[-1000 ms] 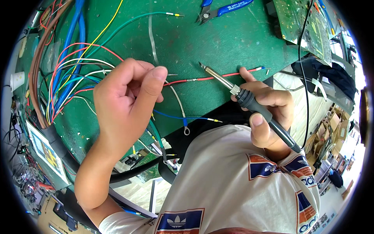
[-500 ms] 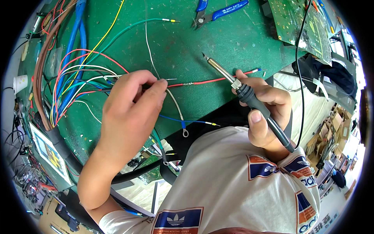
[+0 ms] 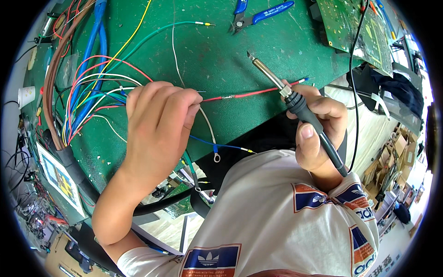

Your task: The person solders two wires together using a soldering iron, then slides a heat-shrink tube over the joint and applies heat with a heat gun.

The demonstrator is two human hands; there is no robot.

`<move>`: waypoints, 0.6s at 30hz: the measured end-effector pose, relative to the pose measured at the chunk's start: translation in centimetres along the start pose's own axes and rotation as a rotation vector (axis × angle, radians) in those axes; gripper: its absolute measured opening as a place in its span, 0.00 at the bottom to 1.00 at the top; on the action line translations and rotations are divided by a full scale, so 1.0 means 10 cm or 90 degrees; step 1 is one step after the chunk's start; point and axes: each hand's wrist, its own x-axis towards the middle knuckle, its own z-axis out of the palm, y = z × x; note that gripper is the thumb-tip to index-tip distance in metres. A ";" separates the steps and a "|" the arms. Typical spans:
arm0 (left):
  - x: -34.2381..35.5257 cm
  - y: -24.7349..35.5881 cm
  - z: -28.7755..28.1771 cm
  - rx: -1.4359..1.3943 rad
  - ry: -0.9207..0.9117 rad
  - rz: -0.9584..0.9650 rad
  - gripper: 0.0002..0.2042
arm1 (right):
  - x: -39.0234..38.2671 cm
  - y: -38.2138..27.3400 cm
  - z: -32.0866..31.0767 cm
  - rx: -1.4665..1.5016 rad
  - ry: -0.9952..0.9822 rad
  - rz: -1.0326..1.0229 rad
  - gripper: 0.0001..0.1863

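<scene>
My right hand (image 3: 318,124) is wrapped round a soldering iron (image 3: 307,113). Its tip points up and left, apart from the wires. The fingers of my left hand (image 3: 159,120) are pinched on a thin silvery solder wire (image 3: 175,60); its end sticks out past the fingertips. A red wire (image 3: 263,92) runs from beside those fingers toward my right hand, with a bare, shiny joint (image 3: 228,97) partway along. Below hangs a white wire with a ring terminal (image 3: 216,157). A blue wire (image 3: 221,146) with a yellow-tipped end lies near it.
Blue-handled cutters (image 3: 272,12) lie at the far side of the green mat (image 3: 221,60). A circuit board (image 3: 355,32) is at the far right, crossed by a black cord (image 3: 352,78). At left, a thick cable bundle (image 3: 60,111) fans into several coloured wires, including a green one (image 3: 152,32).
The iron has moved slightly right, and its tip has risen a little. My left hand has turned, with its fingers now more over the solder wire. The red wire's joint has shifted slightly right.
</scene>
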 end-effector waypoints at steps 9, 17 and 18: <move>0.01 0.00 -0.09 -0.108 0.005 -0.005 0.11 | 0.04 0.01 0.02 0.015 0.017 0.003 0.19; 0.03 0.00 -0.09 -0.106 0.081 0.007 0.15 | 0.12 0.11 0.05 0.046 0.029 -0.049 0.19; 0.04 0.01 -0.11 -0.104 0.082 -0.002 0.15 | 0.13 0.14 0.04 0.053 0.024 -0.073 0.19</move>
